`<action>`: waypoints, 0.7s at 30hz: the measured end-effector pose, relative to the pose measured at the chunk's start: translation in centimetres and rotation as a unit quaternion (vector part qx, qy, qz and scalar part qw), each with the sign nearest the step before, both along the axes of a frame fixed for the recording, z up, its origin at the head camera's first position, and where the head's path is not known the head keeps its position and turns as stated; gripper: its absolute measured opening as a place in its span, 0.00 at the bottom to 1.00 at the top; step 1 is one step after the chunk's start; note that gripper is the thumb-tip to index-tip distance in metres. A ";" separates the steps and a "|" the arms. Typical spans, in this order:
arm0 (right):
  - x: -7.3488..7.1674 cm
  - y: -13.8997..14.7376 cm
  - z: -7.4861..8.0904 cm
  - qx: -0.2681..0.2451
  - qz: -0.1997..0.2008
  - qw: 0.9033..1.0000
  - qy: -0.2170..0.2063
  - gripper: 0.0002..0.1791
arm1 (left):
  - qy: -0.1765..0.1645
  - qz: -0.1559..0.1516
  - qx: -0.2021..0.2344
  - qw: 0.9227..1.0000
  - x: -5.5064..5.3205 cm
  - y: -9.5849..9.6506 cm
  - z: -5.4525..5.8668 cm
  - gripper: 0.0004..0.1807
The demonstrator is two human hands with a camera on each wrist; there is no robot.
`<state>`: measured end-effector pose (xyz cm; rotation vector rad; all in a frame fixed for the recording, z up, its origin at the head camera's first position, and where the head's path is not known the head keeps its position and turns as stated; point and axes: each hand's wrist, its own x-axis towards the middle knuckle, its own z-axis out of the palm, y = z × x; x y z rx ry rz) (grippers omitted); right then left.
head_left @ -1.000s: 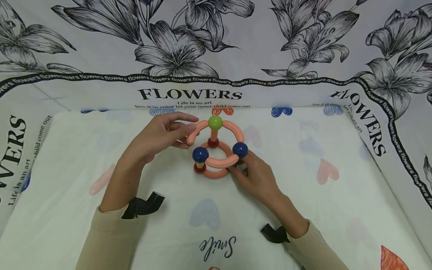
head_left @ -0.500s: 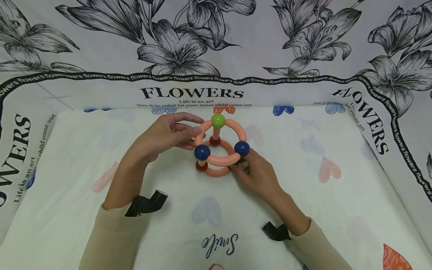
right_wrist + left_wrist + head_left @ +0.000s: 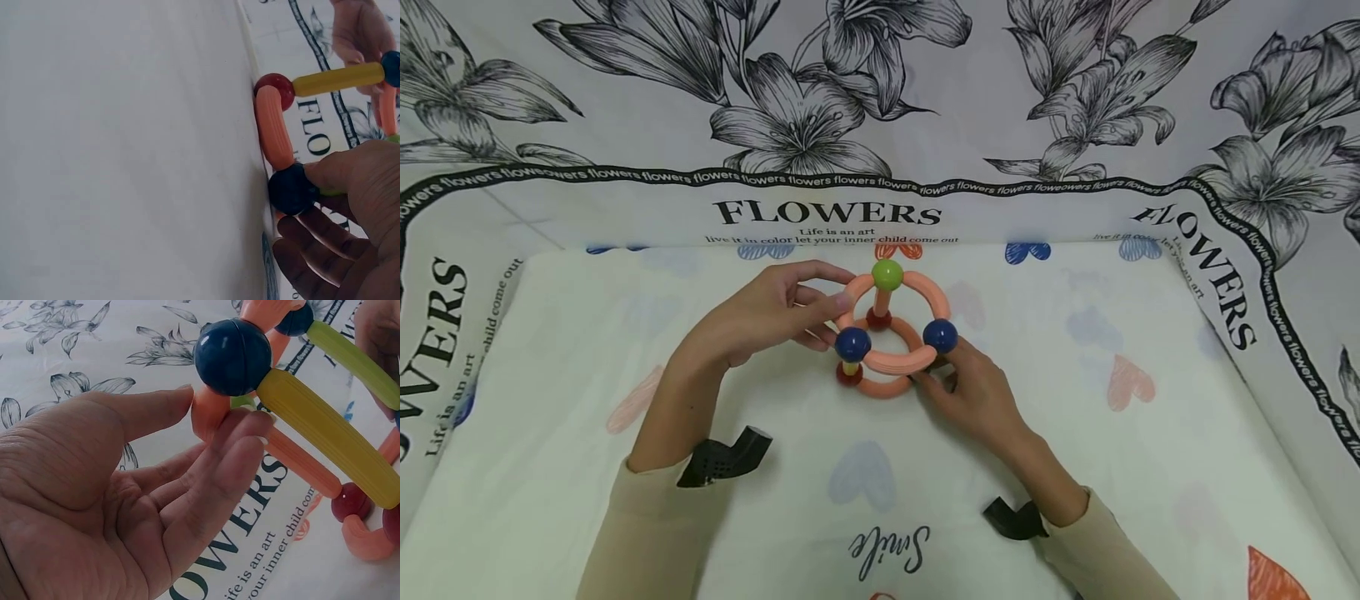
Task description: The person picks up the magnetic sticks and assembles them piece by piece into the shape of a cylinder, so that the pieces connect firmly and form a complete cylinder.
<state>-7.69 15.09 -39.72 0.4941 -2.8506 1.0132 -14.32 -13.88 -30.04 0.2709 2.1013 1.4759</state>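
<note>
A two-tier frame of balls and rods stands on the cloth in the head view. Its upper ring joins a green ball [image 3: 887, 274], a left blue ball [image 3: 853, 344] and a right blue ball [image 3: 940, 336] with curved orange rods. My left hand [image 3: 775, 312] pinches the left curved orange rod [image 3: 209, 414] between thumb and fingers, just by the blue ball. A straight yellow rod [image 3: 331, 437] runs from that ball to a red ball [image 3: 849, 375] below. At the lower right, my right hand [image 3: 973, 383] grips a dark blue ball [image 3: 292, 189] of the lower ring.
The frame rests on a white cloth [image 3: 1037, 500] printed with hearts and lettering. Behind it rises a white cloth [image 3: 970, 125] with black flower drawings. A black wrist-worn device [image 3: 726, 457] sits on the left forearm, another black device [image 3: 1015, 518] on the right.
My left hand has moved slightly right and brought the loose lower end of the left curved rod against the left blue ball, so the upper ring looks closed. The right hand keeps its hold.
</note>
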 end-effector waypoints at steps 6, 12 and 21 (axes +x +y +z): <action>0.0 0.1 -0.3 -0.007 -0.004 1.000 0.002 0.16 | 0.010 -0.018 0.005 1.000 -0.1 0.2 0.1 0.28; 0.0 -0.1 -0.4 -0.018 -0.001 1.000 0.007 0.17 | 0.013 -0.020 0.008 1.000 -0.1 0.0 0.2 0.28; 0.0 0.0 -0.2 -0.005 -0.002 1.000 0.009 0.16 | 0.009 -0.016 0.009 1.000 -0.2 0.0 -0.1 0.28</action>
